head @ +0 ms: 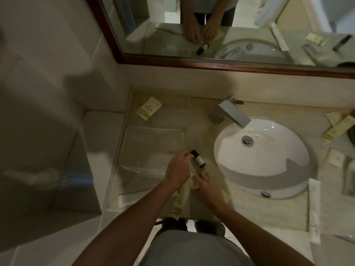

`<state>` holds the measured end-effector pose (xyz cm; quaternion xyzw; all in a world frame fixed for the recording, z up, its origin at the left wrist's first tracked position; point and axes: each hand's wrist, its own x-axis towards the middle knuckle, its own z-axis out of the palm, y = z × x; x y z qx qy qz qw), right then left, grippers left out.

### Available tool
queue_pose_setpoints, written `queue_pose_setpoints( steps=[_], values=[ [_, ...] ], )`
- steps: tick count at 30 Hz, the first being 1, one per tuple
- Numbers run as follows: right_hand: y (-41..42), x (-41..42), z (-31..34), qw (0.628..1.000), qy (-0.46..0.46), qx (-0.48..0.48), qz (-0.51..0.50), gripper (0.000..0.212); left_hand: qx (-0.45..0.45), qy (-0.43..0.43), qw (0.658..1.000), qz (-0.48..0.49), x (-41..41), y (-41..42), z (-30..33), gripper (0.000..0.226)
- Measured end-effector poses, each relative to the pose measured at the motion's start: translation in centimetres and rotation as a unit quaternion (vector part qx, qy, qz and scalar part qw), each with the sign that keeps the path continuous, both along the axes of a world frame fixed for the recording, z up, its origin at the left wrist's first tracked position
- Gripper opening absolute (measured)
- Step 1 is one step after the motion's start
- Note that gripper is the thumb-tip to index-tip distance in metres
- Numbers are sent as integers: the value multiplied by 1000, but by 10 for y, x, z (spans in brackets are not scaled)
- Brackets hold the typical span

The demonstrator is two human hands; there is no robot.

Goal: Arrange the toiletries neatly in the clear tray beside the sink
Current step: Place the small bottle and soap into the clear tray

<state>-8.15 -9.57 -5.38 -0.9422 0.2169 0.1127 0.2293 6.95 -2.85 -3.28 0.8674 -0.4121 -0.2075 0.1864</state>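
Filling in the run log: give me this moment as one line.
left hand: fingertips at small dark bottle | right hand: on cream tube | clear tray: empty | sachet: behind tray

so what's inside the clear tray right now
The clear tray shows only countertop through its base; no toiletries lie in it. The left hand covers its near right corner, so that bit is hidden. The small dark bottle lies just outside, beside it.

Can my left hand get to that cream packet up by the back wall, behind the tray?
Probably yes. The cream packet lies in the open past the clear tray, which looks empty, so nothing blocks the left hand, though it is at the dark bottle.
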Motion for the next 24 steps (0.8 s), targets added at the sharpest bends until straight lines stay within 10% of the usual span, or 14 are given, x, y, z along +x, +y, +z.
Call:
queue_pose_setpoints(
  steps=[7, 16, 24],
  values=[
    [-4, -15, 5, 989, -58, 93, -99, 44, 76, 27, 996, 39, -10, -45, 7, 46],
    [-9, -33, 0, 994, -61, -13, -92, 43, 116, 74, 985, 101, -27, -68, 9, 73],
    [-3, 15, 17, 990, -117, 18, -79, 46, -15, 0, 994, 104, 49, -9, 17, 32]
  ],
)
